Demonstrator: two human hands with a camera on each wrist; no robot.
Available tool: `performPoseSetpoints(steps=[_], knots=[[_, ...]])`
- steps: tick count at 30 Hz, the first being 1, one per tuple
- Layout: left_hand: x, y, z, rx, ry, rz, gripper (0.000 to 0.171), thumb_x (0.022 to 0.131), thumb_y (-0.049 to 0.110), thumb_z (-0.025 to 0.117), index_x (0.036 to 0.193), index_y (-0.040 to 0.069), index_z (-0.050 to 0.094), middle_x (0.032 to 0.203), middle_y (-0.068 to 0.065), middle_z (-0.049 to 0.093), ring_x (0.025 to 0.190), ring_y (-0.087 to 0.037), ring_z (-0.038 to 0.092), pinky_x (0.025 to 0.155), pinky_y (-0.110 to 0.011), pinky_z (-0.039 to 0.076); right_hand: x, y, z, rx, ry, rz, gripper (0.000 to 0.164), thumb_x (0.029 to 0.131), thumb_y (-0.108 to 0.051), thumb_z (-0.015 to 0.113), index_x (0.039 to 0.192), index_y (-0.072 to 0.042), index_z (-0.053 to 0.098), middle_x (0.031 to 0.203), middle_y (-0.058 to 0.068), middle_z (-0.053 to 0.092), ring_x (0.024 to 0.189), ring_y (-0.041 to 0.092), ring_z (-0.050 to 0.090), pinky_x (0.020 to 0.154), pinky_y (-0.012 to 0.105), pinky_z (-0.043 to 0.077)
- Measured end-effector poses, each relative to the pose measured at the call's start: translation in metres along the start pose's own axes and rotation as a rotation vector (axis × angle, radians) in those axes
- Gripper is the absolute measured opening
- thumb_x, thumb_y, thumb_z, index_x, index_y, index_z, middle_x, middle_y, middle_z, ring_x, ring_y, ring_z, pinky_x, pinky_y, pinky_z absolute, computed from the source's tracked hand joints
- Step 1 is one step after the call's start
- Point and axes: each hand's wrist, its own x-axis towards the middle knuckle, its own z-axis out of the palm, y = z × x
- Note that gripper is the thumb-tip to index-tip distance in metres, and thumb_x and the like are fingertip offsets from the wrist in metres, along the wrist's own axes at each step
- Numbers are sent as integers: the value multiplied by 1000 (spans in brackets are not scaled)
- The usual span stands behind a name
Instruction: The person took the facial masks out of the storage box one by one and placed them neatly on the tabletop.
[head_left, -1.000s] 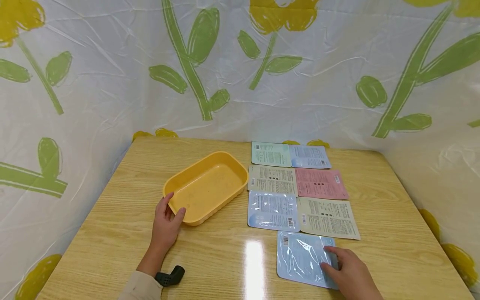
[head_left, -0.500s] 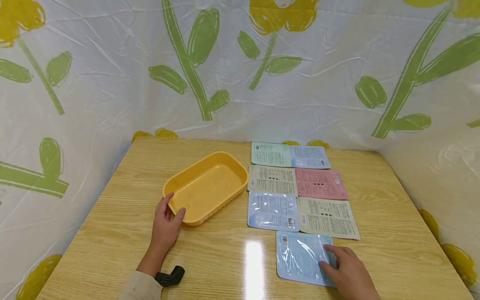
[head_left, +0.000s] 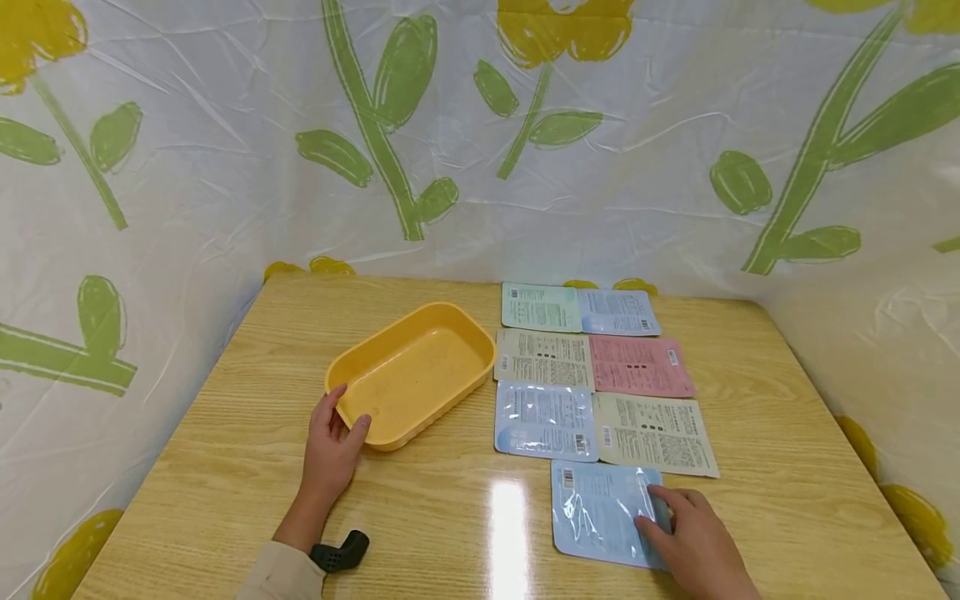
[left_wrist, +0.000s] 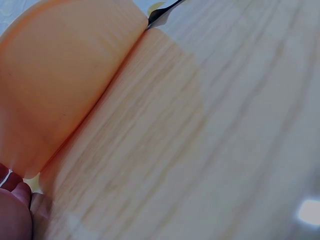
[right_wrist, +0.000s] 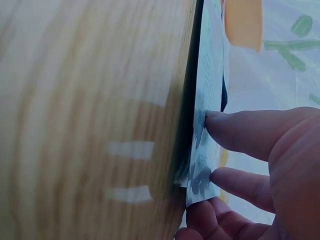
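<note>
In the head view my left hand holds the near left corner of a shallow yellow plastic basin, fingers and thumb at its rim. The left wrist view shows the basin's outer wall close up, with part of the hand at lower left. My right hand rests thumb and index finger on the right part of a shiny blue sheet-mask sachet, lying near the table's front. Close up in the right wrist view, thumb and index press the sachet's face; the other fingers lie by its edge.
Several more sachets lie in paired rows behind: green, blue, beige, pink, light blue and another beige sachet. A flowered cloth hangs round the wooden table.
My right hand and the blue sachet under its fingers have shifted slightly left and away from me, closer to the rows. My left hand and the basin have stayed in place.
</note>
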Motion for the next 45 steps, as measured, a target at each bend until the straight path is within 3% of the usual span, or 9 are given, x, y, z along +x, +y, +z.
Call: performPoseSetpoints(steps=[27, 34, 45], knots=[[0, 0, 2, -18, 21, 28, 59, 99, 6, 62, 150, -3, 34, 155, -20, 22, 144, -34, 29, 106, -10, 29, 2, 3, 2, 20, 29, -5, 74, 88, -44, 75, 135, 8, 54, 124, 30, 48, 91, 30, 51, 83, 51, 50], [1, 0, 0, -23, 32, 26, 60, 98, 5, 62, 150, -3, 34, 156, -20, 21, 144, -34, 28, 106, -11, 29, 1, 3, 2, 58, 34, 5, 74, 88, -41, 77, 136, 9, 51, 113, 23, 51, 93, 29, 48, 81, 45, 50], [0, 1, 1, -17, 15, 14, 63, 98, 5, 62, 152, -3, 31, 157, -21, 18, 145, -35, 27, 109, -16, 29, -1, 7, 4, 139, 38, 25, 78, 90, -42, 74, 139, 10, 42, 118, 26, 52, 97, 32, 51, 91, 56, 49]])
